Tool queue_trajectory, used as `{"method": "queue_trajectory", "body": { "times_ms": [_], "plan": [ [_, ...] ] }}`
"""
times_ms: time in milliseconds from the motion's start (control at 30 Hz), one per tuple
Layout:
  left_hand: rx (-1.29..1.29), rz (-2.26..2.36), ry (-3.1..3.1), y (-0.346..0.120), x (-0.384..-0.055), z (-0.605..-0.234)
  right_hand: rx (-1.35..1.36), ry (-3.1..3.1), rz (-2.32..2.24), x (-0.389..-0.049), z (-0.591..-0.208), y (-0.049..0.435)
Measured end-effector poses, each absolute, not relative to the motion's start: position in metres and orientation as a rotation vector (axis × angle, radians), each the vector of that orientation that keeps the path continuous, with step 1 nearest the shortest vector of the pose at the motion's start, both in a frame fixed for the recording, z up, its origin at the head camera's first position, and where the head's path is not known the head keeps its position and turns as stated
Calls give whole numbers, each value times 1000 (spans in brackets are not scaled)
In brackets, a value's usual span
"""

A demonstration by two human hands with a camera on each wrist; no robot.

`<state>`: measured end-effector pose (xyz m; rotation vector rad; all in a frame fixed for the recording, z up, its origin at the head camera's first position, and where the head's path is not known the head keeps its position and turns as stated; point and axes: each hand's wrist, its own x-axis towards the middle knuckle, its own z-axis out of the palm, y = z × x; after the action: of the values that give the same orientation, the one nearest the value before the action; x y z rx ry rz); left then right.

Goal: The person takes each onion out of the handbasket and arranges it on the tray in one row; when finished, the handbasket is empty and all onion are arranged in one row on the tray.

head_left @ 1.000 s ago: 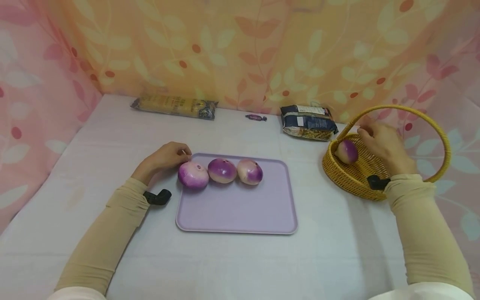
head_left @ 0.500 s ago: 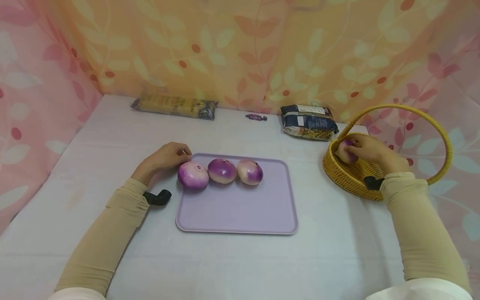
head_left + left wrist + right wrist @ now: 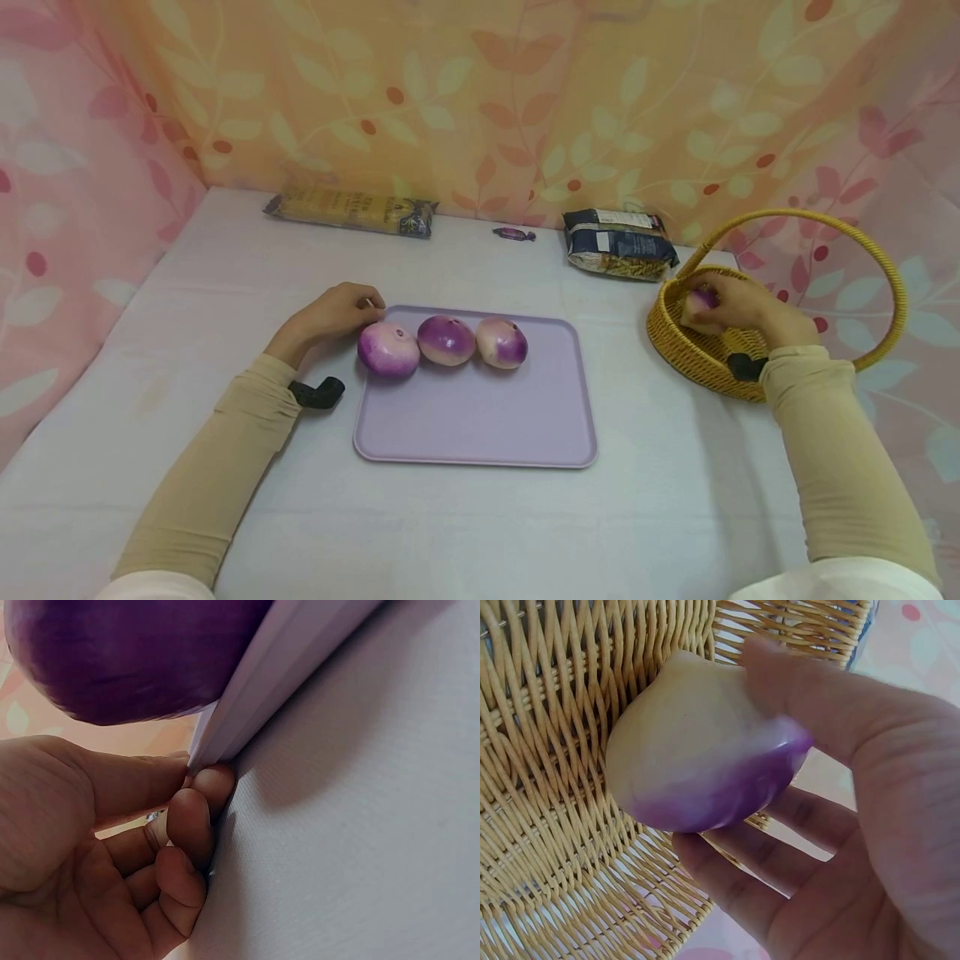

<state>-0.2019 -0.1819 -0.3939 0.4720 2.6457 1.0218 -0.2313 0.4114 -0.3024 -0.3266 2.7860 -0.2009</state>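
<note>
My right hand [image 3: 738, 304] reaches inside a yellow wicker basket [image 3: 678, 354], its thumb and fingers around a purple-and-white turnip [image 3: 697, 750]. In the right wrist view the turnip's pale pointed end faces the woven wall. My left hand [image 3: 333, 317] pinches the far left corner of a lilac tray [image 3: 480, 425]; the left wrist view shows thumb and fingertips at its rim. Along the tray's far side sit three turnips in a row: the left one [image 3: 388, 350] overhanging the left rim, a middle one [image 3: 447, 340] and a right one [image 3: 502, 342].
At the back of the white-covered table lie a long yellow pasta packet [image 3: 351, 212], a small purple wrapped candy [image 3: 514, 234] and a dark blue pasta bag [image 3: 619, 244]. The basket's tall handle [image 3: 862, 237] arches over my right wrist. A floral curtain [image 3: 480, 100] hangs behind.
My right hand has come down and left inside the basket and taken hold of the turnip there, shifting it slightly. The left hand and the tray stay in place.
</note>
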Motion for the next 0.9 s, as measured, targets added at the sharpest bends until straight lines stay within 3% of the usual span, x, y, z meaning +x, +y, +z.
{"method": "queue_trajectory", "body": {
  "times_ms": [300,900],
  "plan": [
    [453,1027,2629,-181,-201,-393,-369,2810,-204,-227,-303,413],
    [436,1033,2619,-180,-201,-392,-122,2830,-133,-211,-292,419]
  ]
}}
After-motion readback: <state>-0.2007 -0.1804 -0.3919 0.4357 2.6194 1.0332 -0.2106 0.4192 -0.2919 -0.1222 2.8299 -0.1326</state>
